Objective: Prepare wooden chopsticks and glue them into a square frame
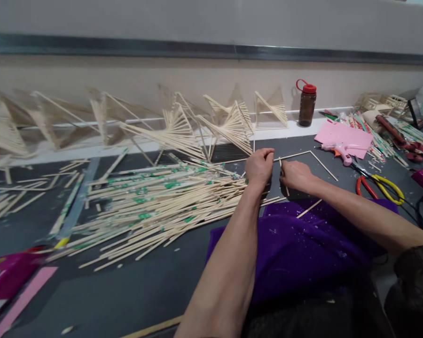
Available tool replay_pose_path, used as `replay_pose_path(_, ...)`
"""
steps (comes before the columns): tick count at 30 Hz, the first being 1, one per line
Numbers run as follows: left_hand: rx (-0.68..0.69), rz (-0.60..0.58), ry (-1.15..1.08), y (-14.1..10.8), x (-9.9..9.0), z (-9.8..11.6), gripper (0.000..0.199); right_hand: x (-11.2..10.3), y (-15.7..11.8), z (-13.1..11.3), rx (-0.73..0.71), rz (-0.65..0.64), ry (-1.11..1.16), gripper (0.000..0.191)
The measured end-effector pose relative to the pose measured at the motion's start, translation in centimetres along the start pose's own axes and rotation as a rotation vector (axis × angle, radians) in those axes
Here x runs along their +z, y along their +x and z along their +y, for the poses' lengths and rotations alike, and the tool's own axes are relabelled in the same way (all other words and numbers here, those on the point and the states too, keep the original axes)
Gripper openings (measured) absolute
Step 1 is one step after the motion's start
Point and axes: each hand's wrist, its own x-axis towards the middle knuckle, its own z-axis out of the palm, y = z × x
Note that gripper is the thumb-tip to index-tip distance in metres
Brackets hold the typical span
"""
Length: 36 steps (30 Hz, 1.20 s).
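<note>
My left hand (259,167) is closed, its fingers bent over the dark table just right of a large heap of thin wooden sticks (197,199). What its fingertips hold is hidden. To its right, my right hand (296,174) pinches a short wooden stick (280,165). Beyond both hands lies an angled stick frame (323,165), with one long side running behind my right hand. A purple cloth (303,244) lies below my forearms, with a loose stick (309,209) across it.
Fan-shaped stick structures (183,126) stand along the wall. At the right are a brown bottle (307,104), a pink glue gun (340,151), pink paper (356,136) and scissors (384,185). A magenta tool (10,277) sits at the lower left.
</note>
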Motion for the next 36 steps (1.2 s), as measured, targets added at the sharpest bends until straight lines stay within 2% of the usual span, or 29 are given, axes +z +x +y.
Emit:
replay_pose_path(8, 0.013, -0.027, -0.005, -0.2, 0.0, 0.3, 0.030, -0.7, 0.2, 0.9, -0.013, -0.052, 0.080, 0.027)
replay_pose_path(15, 0.003, -0.012, -0.020, -0.1, 0.2, 0.2, 0.031, -1.6, -2.0, 2.6, 0.050, -0.180, 0.373, 0.032)
replay_pose_path(18, 0.003, -0.033, 0.019, -0.1, 0.2, 0.1, 0.031, -1.7, -2.1, 2.7, 0.018, -0.129, 0.340, 0.033)
replay_pose_path(22, -0.003, -0.151, 0.205, -0.3, 0.0, 0.1, 0.032, -1.3, -1.4, 2.7, -0.015, -0.052, 0.252, 0.032)
replay_pose_path(26, 0.092, -0.238, 0.444, -0.6, 0.3, 0.2, 0.035, -0.4, -1.1, 3.1, -0.013, -0.054, 0.271, 0.032)
replay_pose_path(36, 0.148, -0.231, 0.554, -0.3, 1.2, -0.3, 0.036, 1.0, -1.0, 3.9, -0.033, -0.021, 0.336, 0.031)
